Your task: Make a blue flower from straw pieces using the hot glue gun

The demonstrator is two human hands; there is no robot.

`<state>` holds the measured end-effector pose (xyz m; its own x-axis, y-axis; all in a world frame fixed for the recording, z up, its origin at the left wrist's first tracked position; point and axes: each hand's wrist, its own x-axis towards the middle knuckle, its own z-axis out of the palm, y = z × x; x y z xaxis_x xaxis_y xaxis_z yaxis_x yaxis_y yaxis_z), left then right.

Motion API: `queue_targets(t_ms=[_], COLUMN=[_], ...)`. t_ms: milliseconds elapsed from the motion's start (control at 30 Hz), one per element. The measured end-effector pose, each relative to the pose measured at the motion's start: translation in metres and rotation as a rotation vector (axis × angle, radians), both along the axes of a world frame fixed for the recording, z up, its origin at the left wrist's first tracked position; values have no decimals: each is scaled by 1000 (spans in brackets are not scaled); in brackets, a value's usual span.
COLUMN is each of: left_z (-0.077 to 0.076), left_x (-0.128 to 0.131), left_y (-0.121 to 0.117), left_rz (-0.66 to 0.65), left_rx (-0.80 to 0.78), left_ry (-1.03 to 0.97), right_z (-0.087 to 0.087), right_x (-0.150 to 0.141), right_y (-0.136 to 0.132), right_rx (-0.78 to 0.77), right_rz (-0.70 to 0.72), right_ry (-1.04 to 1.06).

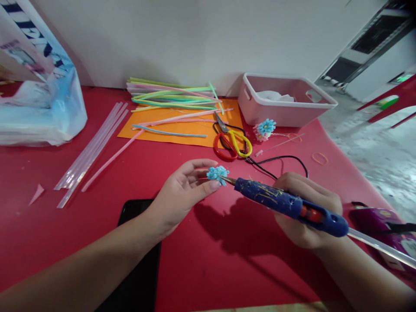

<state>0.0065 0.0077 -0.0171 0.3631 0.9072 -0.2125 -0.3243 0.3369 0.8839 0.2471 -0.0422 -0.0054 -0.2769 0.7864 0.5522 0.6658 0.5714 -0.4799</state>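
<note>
Between the thumb and fingers of my left hand (183,193) is a small blue pipe-cleaner flower (217,173), held above the red table. My right hand (307,208) grips a dark blue hot glue gun (269,196), its body streaked with dried glue. The metal nozzle (229,180) points left and meets the flower's near right side. A clear glue stick (381,246) sticks out of the gun's back end. Beyond the hands, scissors (232,141) with one red and one yellow handle rest partly on an orange sheet (177,136).
Several coloured pipe cleaners (172,95) lie at the back. Clear glue sticks (94,143) and a plastic bag (39,95) are at left. A pink basket (282,104) stands behind a finished blue-and-pink flower piece (265,128). A black cord (286,157) runs near my right hand; a black phone-like slab (139,268) lies under my left forearm.
</note>
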Motion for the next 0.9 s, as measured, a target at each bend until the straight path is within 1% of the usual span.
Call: queue_targets(t_ms=[267, 533, 700, 900], left_z=[-4, -1, -2, -5], left_x=[-1, -1, -1, -1], left_y=[0, 0, 0, 1], left_rz=[-16, -7, -7, 8], left_rx=[35, -15, 5, 32], left_ry=[14, 9, 47, 39], right_z=[-2, -2, -1, -3], right_x=[0, 0, -1, -1], right_y=[-2, -2, -3, -3], right_rx=[-18, -13, -23, -11], right_rz=[17, 17, 8, 27], right_ry=[11, 14, 22, 18])
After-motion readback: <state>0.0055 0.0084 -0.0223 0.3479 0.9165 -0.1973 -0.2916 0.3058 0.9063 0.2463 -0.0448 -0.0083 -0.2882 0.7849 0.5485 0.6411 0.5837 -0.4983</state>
